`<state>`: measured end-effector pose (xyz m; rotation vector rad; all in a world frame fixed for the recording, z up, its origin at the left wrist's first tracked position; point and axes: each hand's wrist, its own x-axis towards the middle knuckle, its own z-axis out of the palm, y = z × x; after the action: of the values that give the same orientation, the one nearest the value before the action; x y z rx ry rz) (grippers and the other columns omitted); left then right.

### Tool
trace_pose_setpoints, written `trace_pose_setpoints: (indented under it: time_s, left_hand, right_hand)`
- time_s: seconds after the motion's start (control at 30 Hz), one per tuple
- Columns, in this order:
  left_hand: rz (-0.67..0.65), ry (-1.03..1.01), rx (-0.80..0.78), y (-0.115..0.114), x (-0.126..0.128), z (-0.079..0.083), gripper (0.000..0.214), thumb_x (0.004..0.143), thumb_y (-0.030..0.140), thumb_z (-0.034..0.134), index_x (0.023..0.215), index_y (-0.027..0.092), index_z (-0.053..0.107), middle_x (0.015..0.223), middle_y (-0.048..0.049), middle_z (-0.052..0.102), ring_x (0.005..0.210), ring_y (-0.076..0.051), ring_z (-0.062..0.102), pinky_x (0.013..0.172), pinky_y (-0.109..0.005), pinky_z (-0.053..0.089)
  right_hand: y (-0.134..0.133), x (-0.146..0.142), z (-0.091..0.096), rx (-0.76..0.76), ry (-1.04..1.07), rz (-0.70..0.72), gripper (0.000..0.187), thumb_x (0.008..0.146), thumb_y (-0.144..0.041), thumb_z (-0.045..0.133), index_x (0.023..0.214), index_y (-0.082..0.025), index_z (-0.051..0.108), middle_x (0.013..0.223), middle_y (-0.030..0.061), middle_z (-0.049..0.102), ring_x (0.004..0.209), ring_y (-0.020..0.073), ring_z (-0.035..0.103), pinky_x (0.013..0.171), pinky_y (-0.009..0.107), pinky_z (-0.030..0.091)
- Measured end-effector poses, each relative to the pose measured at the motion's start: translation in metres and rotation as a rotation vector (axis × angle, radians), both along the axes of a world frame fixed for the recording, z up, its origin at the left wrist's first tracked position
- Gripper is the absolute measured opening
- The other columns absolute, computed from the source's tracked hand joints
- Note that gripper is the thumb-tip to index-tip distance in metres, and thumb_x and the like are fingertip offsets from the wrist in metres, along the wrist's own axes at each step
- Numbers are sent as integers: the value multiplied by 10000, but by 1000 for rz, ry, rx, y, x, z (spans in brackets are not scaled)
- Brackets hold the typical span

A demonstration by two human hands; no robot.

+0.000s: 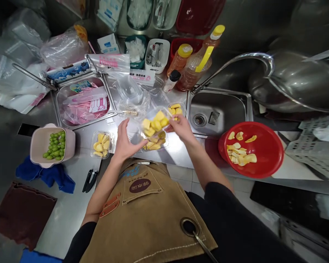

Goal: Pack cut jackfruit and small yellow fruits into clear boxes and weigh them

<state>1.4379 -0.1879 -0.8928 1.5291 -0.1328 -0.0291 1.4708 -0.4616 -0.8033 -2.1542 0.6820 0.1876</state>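
Observation:
A clear plastic box with chunks of yellow fruit (158,122) is held up at its right edge by my right hand (180,128), whose fingers are closed on the rim. My left hand (127,140) is open at the box's left side, thumb and fingers spread apart; I cannot tell whether the thumb touches it. Directly beneath is another clear box of yellow fruit pieces (154,146), partly hidden. A third box of yellow fruit (100,145) stands left of my left hand, and a fourth one (175,108) sits behind my right hand.
On the right, a red bowl (274,153) with pale yellow peelings stands beside a sink (222,106). To the left are a bin of green grapes (37,146), black-handled cutters (90,180) and a basin of pink packets (84,104). Syrup bottles (193,67) line the back.

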Motion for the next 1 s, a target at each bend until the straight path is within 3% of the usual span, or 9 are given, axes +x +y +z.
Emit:
trace_pose_setpoints:
  time_s: [0.17,0.23,0.33,0.4,0.57,0.63,0.7,0.83,1.0]
  left_hand:
    - [-416,-157,604,-50,15,25,1123,760,676,943,1681,223,488,1727,-259,436,1602,-495,417,1286,-682,373]
    - [-549,-184,790,-62,12,27,1073,810,678,906,1685,211,497,1729,-280,433,1573,-493,454,1255,-666,400]
    - [-596,-259,901,-67,5,24,1056,834,680,882,1697,211,495,1751,-284,405,1557,-485,468,1243,-633,408]
    - [-581,-303,923,-65,3,19,1066,825,688,885,1697,210,499,1764,-282,389,1549,-492,469,1230,-627,413]
    - [-507,-375,810,-58,9,3,1088,816,810,831,1661,199,522,1700,-268,495,1497,-464,533,1186,-570,455]
    - [-389,-273,760,-54,15,-5,832,967,734,712,1572,177,588,1485,-232,680,1356,-390,648,1084,-475,509]
    - [-244,-81,764,-49,23,-13,493,1104,589,547,1293,165,715,1123,-164,776,1072,-317,728,904,-390,509]
    - [-183,118,729,-46,34,-23,506,1150,506,459,739,229,561,707,-47,619,697,-224,587,701,-341,355]
    - [-213,135,618,-57,48,-23,547,1102,510,576,643,241,449,619,6,525,632,-180,482,667,-331,305]
  right_hand:
    - [18,-78,-27,407,51,-219,443,787,-419,871,1001,-273,512,634,-35,718,580,196,739,622,323,665]
    - [19,-91,-33,468,53,-244,411,823,-444,853,997,-267,526,648,-32,740,568,178,739,605,285,651]
    - [15,-99,-35,555,38,-229,406,945,-618,746,1013,-262,562,684,10,769,609,203,780,607,297,663]
    - [10,-101,-36,580,14,-170,503,942,-733,731,1016,-259,579,709,35,783,646,222,800,622,315,673]
    - [6,-99,-47,530,-88,-73,691,669,-770,959,944,-268,570,669,-2,762,608,208,758,600,307,649]
    - [7,-98,-50,526,-104,-76,692,663,-776,956,930,-273,564,654,-11,752,601,213,752,579,310,635]
    - [7,-98,-52,537,-102,-64,692,665,-780,955,921,-277,556,648,-11,749,610,223,760,569,310,626]
    - [4,-100,-53,583,-89,-30,718,646,-783,971,901,-281,526,645,-7,749,639,244,783,568,312,626]
    - [2,-100,-59,591,-84,-32,704,652,-761,974,877,-291,501,636,-19,742,642,257,789,575,338,645]
